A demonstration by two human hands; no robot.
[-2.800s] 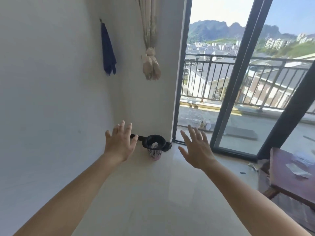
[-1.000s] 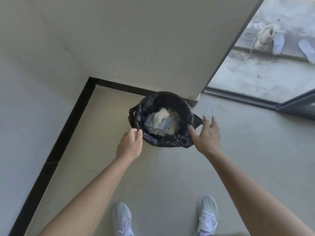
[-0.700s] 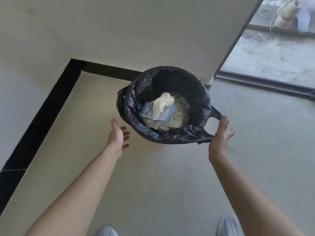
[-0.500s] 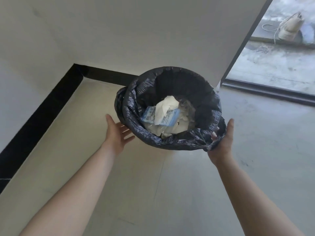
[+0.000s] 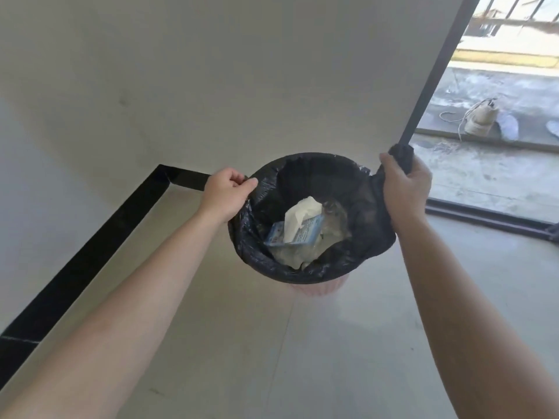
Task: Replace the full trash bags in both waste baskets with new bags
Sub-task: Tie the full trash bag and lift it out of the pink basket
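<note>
The left hand [image 5: 226, 192] and right hand [image 5: 404, 183], open before, are now clenching the bag [image 5: 302, 275] by its rim, preparing to lift it out.

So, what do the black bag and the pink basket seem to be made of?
Black bag: thin plastic film, slightly glossy; it wrinkles and bunches where the left hand and right hand grip it. Pink basket: probably rigid plastic, matte; only a faintly ribbed strip shows.
</note>
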